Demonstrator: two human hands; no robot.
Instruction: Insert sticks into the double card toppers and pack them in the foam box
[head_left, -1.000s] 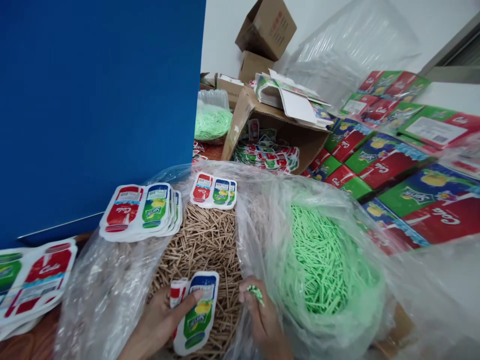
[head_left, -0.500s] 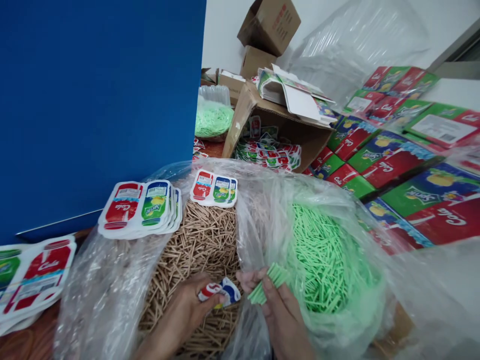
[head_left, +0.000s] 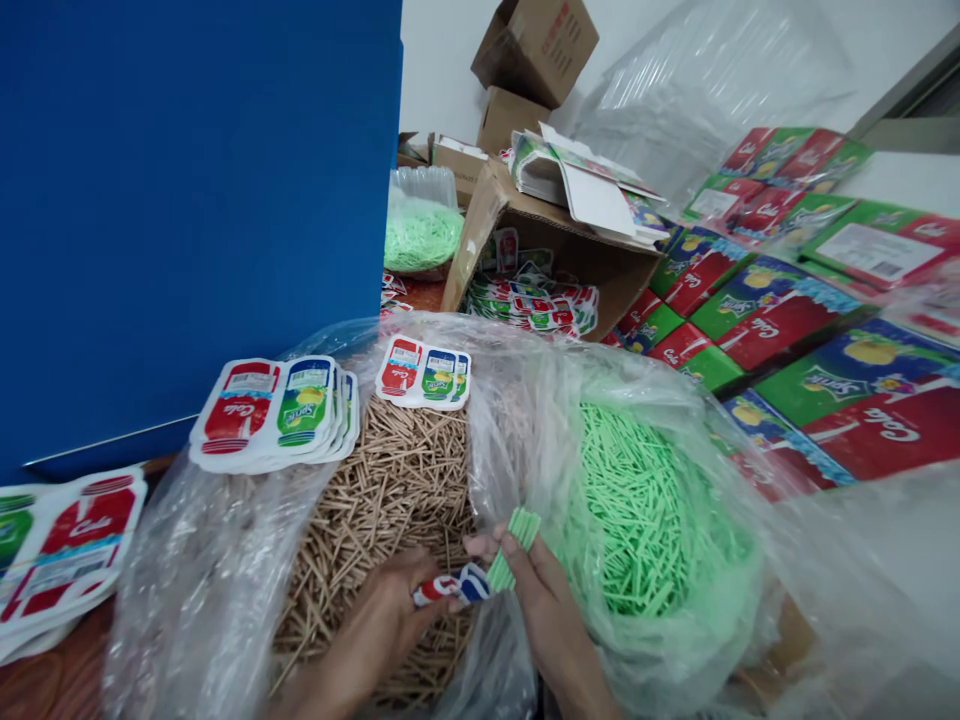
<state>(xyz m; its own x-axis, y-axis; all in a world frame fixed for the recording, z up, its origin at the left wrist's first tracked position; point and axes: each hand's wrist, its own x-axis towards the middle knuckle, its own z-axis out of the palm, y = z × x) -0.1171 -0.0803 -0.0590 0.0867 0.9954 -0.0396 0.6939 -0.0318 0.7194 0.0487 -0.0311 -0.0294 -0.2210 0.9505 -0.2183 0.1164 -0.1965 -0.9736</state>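
My left hand is closed on a small printed packet with red and blue faces, its end turned to the right. Between the fingers of my right hand is a bundle of short light-green sticks. The bundle's lower end meets the packet's right end; whether any sticks are inside it I cannot tell. Below my left hand lies a heap of brown sticks in a clear plastic bag. Right of my right hand, another bag holds loose green sticks.
Flat Cola and Sprite cards lie stacked on the bag's left edge, with a smaller stack behind the brown sticks. More cards lie far left. A blue panel, an open carton and printed boxes stand around.
The green bundle has moved left and tilted more upright, from apart to touching the packet. My left hand has shifted slightly right with the packet.
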